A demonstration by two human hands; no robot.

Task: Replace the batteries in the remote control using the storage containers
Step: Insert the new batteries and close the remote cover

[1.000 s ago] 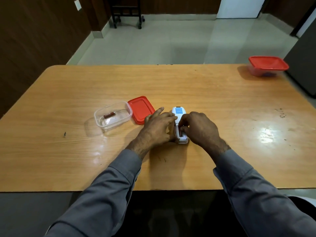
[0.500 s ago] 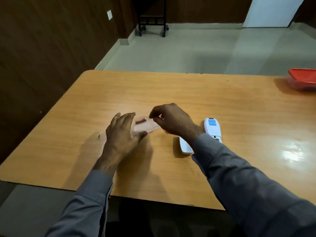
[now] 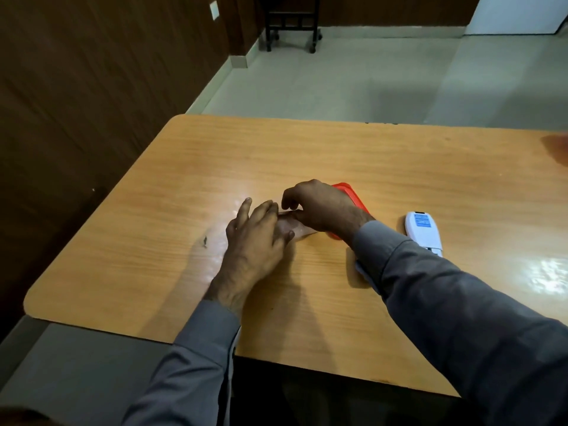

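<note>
A clear plastic container [image 3: 304, 229] sits on the wooden table [image 3: 338, 155], mostly covered by both hands. My left hand [image 3: 255, 238] lies against its left side with fingers straight and the thumb on its near wall. My right hand [image 3: 319, 207] curls over its far rim, fingertips pointing down into it; anything between them is hidden. Behind the right hand lies the container's red lid [image 3: 350, 193]. Right of my right sleeve, the white remote [image 3: 423, 232] lies on the table with its near end uncovered. A pale cover piece [image 3: 360, 269] peeks from under the sleeve.
A blurred red-lidded container [image 3: 558, 150] shows at the table's far right edge. A small dark mark [image 3: 205, 240] sits left of my left hand. The table's left corner borders a dark wooden wall; a black wheeled stand [image 3: 290, 23] is on the floor beyond.
Both hands left the remote and moved left to the clear container. The view swung left, and the remote now lies alone on the right.
</note>
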